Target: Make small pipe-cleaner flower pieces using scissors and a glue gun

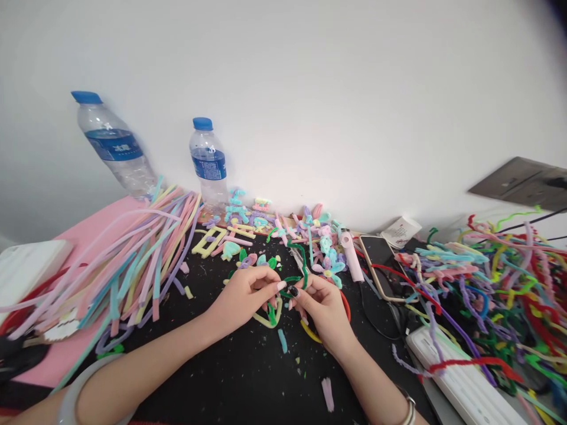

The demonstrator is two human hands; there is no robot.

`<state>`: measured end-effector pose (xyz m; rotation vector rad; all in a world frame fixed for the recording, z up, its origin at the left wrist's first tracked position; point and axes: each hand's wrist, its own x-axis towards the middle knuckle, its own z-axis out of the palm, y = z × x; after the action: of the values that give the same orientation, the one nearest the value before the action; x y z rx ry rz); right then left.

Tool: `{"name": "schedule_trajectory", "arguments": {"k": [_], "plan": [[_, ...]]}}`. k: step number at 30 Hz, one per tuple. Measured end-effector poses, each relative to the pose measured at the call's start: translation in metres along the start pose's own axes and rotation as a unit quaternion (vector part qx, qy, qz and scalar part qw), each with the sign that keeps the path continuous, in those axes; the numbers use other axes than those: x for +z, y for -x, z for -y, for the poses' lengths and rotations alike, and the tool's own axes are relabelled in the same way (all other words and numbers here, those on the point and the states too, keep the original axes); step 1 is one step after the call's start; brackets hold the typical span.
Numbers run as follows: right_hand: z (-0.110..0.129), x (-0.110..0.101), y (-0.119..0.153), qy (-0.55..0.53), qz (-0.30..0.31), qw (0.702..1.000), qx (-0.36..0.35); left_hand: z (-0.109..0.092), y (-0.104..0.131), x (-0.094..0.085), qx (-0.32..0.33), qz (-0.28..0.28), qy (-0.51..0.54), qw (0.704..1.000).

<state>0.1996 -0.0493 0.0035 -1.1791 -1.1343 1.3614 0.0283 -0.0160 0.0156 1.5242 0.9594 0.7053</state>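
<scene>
Over the middle of the black mat, my left hand [254, 292] and my right hand [322, 307] nearly meet at the fingertips. Between them is a dark green pipe cleaner [305, 260], one end looping upward above the right fingers. Both hands pinch it between thumb and fingers. Below the left fingers lies a pale yellow bent pipe cleaner [271, 321] with a bright green piece by it. A yellow and red-orange curved piece [312, 333] shows partly behind my right hand. Small petal-shaped pieces [251, 258] lie just beyond the left hand.
Pastel pipe cleaners [133, 265] heap on the left over a pink sheet. Two plastic bottles [208, 162] stand by the wall. Finished flower shapes [330, 268], a pink handheld device [351, 255] and a phone [384, 265] lie ahead. A colourful tangle and a white power strip [460, 375] lie right.
</scene>
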Motion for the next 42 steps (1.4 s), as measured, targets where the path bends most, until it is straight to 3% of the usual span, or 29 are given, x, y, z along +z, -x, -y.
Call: {"name": "schedule_trajectory", "arguments": {"k": [5, 12, 17, 20, 25, 30, 36, 42], "plan": [[0.001, 0.000, 0.000, 0.015, -0.021, 1.000, -0.012, 0.000, 0.002, 0.001, 0.004, 0.036, -0.029, 0.999], [-0.003, -0.001, 0.001, 0.024, 0.068, 0.997, 0.028, 0.003, -0.001, -0.002, 0.026, 0.033, -0.071, 0.997], [-0.002, 0.000, 0.001, 0.012, 0.024, 1.000, -0.002, 0.004, 0.000, -0.003, 0.022, 0.030, -0.105, 0.994], [-0.001, -0.002, 0.002, 0.030, 0.007, 0.999, -0.032, 0.004, 0.002, -0.003, 0.069, 0.042, -0.200, 0.976], [0.001, -0.004, 0.003, 0.102, 0.064, 0.992, -0.049, 0.007, 0.004, -0.002, 0.134, 0.076, -0.301, 0.941], [0.003, -0.004, 0.002, 0.156, 0.083, 0.976, -0.125, 0.011, 0.005, 0.000, 0.137, 0.098, -0.279, 0.946], [0.000, -0.002, 0.003, 0.150, 0.110, 0.980, -0.077, 0.010, 0.007, 0.002, 0.119, 0.102, -0.229, 0.961], [-0.003, 0.000, 0.005, 0.182, 0.053, 0.979, -0.079, 0.008, 0.007, 0.004, 0.010, 0.120, -0.080, 0.990]]}}
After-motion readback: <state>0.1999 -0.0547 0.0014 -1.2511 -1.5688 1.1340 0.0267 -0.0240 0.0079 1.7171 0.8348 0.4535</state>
